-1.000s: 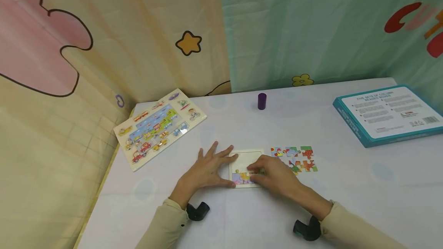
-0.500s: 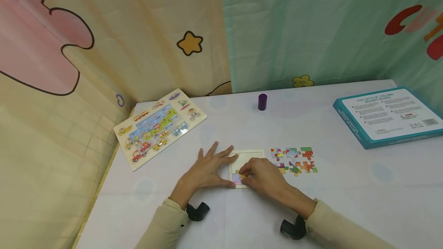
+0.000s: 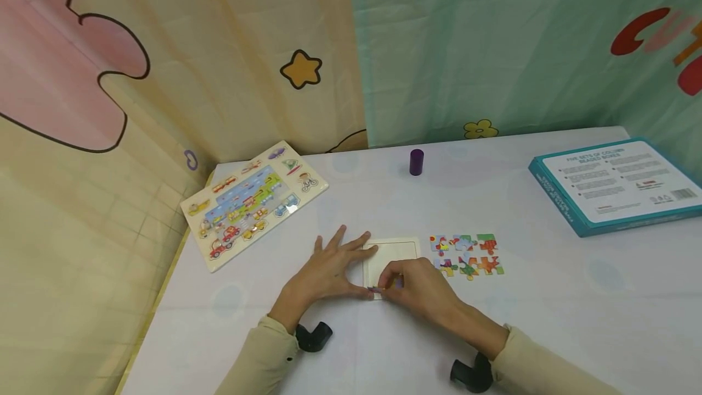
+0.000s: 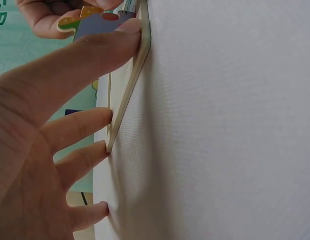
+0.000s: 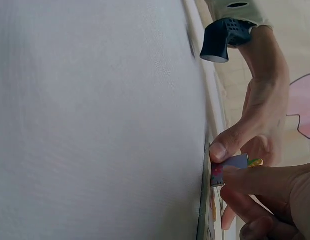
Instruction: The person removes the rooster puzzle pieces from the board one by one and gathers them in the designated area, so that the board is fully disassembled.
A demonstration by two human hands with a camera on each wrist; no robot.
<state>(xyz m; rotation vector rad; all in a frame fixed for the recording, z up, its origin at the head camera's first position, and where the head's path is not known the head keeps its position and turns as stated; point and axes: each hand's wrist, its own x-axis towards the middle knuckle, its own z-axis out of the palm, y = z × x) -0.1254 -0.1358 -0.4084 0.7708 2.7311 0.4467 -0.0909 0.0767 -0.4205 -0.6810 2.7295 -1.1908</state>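
My left hand (image 3: pixel 329 270) lies with fingers spread at the left side of a small wooden puzzle board (image 3: pixel 391 241), its thumb at the lower left corner. Between thumb and fingers, my right hand (image 3: pixel 422 285) pinches a jigsaw piece (image 5: pixel 237 161), purple-blue with a green and yellow knob. The piece stands tilted up at the board's lower left, and the left thumb touches it in the left wrist view. My right hand covers the board's lower right part. Several loose jigsaw pieces (image 3: pixel 468 267) lie in two rows right of the board.
A larger picture puzzle board (image 3: pixel 258 206) with vehicles lies at the back left. At the back stands a purple cylinder (image 3: pixel 416 162). A flat teal box (image 3: pixel 620 185) lies at the right. Curtains hang behind the table.
My right hand has moved left along the board's lower edge. The jigsaw piece that lay flat in the lower left corner is now raised on edge. My left hand has stayed put.
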